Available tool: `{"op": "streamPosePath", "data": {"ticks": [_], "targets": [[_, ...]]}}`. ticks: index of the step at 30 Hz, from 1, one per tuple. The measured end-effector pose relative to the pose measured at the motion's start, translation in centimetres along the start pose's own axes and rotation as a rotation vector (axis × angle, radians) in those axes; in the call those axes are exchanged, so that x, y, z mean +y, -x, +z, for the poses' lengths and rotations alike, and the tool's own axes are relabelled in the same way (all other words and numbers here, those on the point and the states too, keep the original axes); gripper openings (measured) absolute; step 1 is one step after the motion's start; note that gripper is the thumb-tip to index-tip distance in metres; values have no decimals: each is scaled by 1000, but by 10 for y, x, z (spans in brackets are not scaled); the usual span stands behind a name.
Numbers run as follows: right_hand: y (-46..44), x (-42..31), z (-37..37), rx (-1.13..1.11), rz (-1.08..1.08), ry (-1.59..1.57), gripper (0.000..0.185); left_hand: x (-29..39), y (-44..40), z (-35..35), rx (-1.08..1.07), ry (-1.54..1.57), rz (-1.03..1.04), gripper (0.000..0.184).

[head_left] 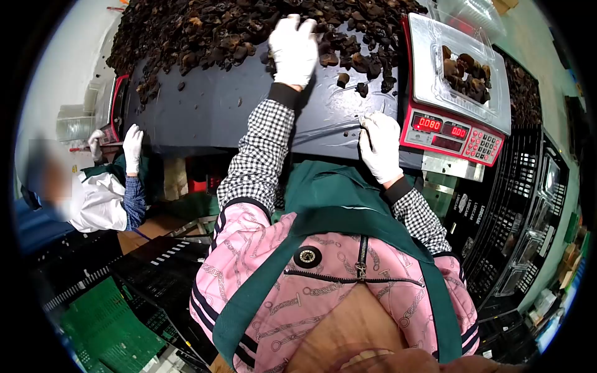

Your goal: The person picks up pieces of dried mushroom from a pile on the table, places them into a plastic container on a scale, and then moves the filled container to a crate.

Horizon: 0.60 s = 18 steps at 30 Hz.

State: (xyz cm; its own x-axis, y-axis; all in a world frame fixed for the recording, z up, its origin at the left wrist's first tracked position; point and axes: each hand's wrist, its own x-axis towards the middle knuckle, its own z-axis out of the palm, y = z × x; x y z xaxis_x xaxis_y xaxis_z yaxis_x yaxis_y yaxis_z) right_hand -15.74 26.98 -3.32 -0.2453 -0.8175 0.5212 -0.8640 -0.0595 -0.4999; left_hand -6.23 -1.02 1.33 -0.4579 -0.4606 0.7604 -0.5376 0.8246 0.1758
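Observation:
Dark brown mushroom-like pieces [217, 31] lie heaped along the back of the dark table [205, 105]. My left hand [293, 53], in a white glove, reaches to the front edge of the heap with its fingers apart; no piece shows in it. Nearer the table's front edge, my right hand [379, 146], also gloved, has its thumb and fingers pinched on something small that I cannot make out. To the right of it stands a red scale [448, 133] reading 0.080. A clear plastic tray [497, 105] holding several dark pieces rests on its pan.
At the left, a co-worker's gloved hands [132, 148] are by another scale [115, 112]. Stacked clear containers [76, 124] stand there. Black crates [491, 230] are on the right, with more dark pieces behind them. A green crate [109, 326] lies at lower left.

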Motion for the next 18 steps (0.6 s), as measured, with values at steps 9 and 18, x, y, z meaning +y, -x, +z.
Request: {"op": "streamPosePath", "data": {"ticks": [9,18], "targets": [[-1,4,-4,29,48,-141,33,61,39,21,-369,67,174,28],[-5,-14,-4,-7,860,-1406,47,93,36,-61,-446,658,-473,23]]}}
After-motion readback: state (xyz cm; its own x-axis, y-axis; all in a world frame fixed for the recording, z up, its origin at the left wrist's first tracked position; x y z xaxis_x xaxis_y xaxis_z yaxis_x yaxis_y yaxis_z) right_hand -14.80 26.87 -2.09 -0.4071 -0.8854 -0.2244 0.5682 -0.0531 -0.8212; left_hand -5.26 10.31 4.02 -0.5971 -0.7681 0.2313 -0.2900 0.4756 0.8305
